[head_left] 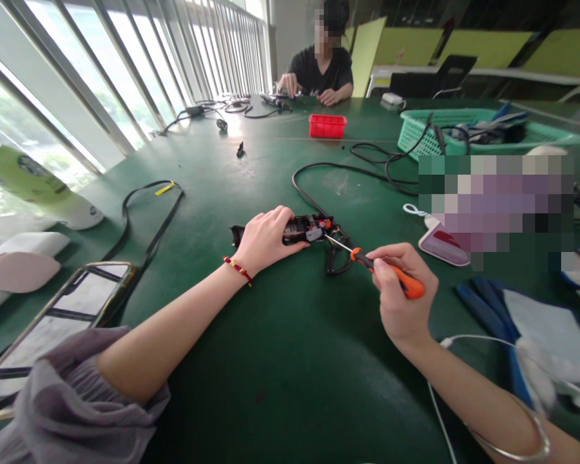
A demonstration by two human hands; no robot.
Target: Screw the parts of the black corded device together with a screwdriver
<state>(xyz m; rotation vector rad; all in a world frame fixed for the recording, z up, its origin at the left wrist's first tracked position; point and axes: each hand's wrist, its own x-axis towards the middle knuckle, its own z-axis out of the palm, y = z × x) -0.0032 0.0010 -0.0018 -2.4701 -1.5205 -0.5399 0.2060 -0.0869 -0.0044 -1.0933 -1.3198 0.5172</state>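
My left hand (267,237) is closed over an opened black corded tool (297,230) lying on the green table, pressing it down with thumb and fingers. Grey and red parts show inside the tool, and a black loop-shaped grip sticks out at its near right side. A screwdriver (391,274) with an orange and black handle is gripped in my right hand (408,296). Its thin metal shaft points left, and the tip reaches the tool's exposed inner parts; whether it sits on a screw I cannot tell.
A black cable (341,165) runs from the tool toward a green basket (410,132) of parts. Farther back stand a red tray (327,127) and a small black piece (240,150). A phone (62,322) and black strap (162,225) lie left. Someone sits opposite.
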